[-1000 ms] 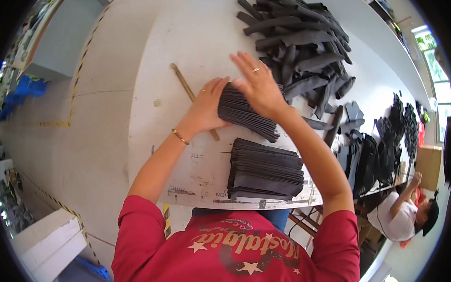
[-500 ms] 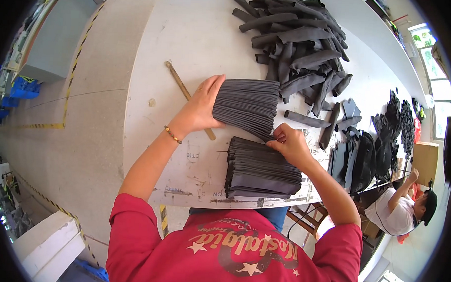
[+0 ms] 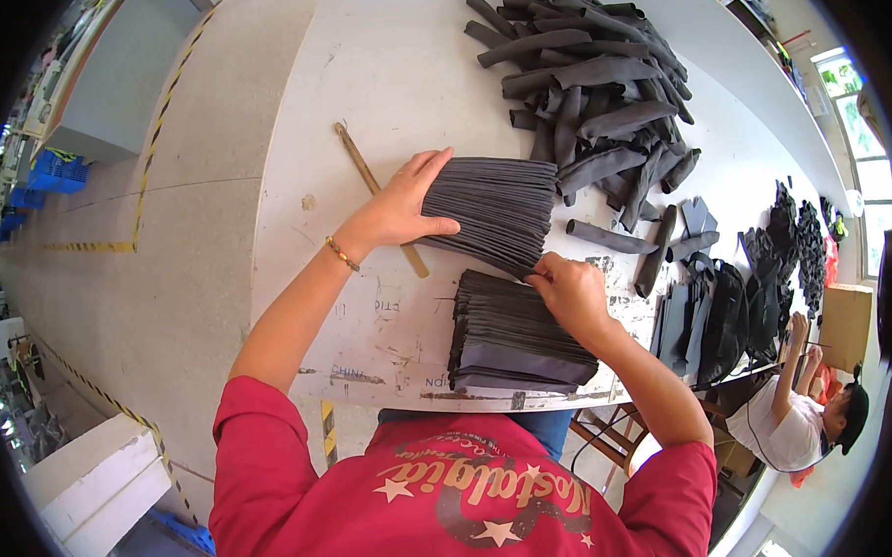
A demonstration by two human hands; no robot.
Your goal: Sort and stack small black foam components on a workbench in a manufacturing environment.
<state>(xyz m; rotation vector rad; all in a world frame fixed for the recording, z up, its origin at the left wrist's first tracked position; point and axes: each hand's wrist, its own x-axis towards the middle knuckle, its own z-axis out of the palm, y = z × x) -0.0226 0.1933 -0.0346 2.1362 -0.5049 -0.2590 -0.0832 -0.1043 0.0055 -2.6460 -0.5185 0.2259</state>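
Note:
A thick stack of folded dark grey fabric pieces (image 3: 488, 206) lies fanned on the white table (image 3: 366, 305). My left hand (image 3: 409, 204) is wrapped round its left end, the thumb resting on top of the layers. With thumb and fingers pinched together, my right hand (image 3: 568, 288) grips the near right corner of this stack. Just below, closer to me, a second stack of black folded fabric pieces (image 3: 522, 345) sits near the table's front edge. Partly behind my left hand lies a thin wooden stick (image 3: 357, 158).
A heap of rolled dark fabric tubes (image 3: 609, 98) covers the far right of the table, with a few loose ones in front. More black pieces (image 3: 720, 308) lie further right. A co-worker in a white shirt (image 3: 780, 423) sits at the right. A blue crate (image 3: 57, 172) stands far left.
My left thumb has moved from the stack's near edge onto its top. My right fingers have closed in at the corner. The co-worker's hands have shifted.

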